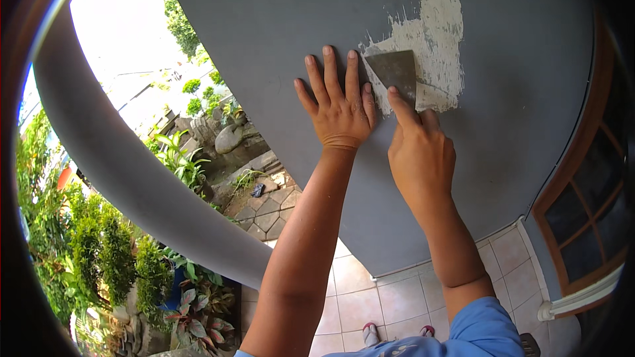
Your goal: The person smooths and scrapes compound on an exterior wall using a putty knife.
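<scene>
My left hand lies flat against the grey wall, its fingers spread, and holds nothing. Beside it, my right hand is closed round a putty knife, the index finger stretched along the blade. The handle is hidden in my grip. The wide metal blade rests on the lower left part of a rough whitish patch, which looks like filler or bared plaster. Ragged streaks mark the patch's upper and left edges. My left thumb is close to the patch's left border.
A grey curved column stands at the left, with garden plants beyond it. A brown-framed window is at the right. Below are pale floor tiles and my feet. Stone paving lies past the wall's edge.
</scene>
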`<act>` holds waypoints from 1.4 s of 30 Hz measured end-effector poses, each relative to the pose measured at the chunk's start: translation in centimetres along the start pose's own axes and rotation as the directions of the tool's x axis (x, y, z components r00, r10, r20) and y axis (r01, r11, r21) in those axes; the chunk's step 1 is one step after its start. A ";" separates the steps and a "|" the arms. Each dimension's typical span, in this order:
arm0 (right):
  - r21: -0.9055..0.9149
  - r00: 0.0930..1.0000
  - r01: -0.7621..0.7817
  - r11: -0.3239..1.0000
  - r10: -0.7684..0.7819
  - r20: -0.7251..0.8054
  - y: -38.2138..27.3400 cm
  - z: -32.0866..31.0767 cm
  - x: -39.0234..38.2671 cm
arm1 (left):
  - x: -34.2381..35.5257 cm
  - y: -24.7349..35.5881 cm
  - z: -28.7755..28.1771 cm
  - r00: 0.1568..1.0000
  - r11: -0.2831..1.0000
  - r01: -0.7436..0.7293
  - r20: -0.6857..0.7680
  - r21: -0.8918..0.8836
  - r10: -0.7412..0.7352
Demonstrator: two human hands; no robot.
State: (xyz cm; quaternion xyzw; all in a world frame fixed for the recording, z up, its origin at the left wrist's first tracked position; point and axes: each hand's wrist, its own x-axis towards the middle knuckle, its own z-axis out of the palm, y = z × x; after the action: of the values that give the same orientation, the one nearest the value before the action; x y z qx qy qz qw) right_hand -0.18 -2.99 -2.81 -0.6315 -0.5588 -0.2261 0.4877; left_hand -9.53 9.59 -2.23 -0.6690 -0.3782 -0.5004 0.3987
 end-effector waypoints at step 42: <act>-0.028 0.999 0.026 0.999 -0.026 -0.020 0.7 1.3 -0.9 | -0.2 0.0 -0.5 1.000 1.000 -0.010 0.002 0.008 0.010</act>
State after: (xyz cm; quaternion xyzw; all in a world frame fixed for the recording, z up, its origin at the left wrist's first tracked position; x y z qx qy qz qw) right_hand -0.17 -2.21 -4.39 -0.6287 -0.5588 -0.2465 0.4814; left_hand -9.74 9.10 -2.38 -0.6698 -0.3773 -0.4960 0.4037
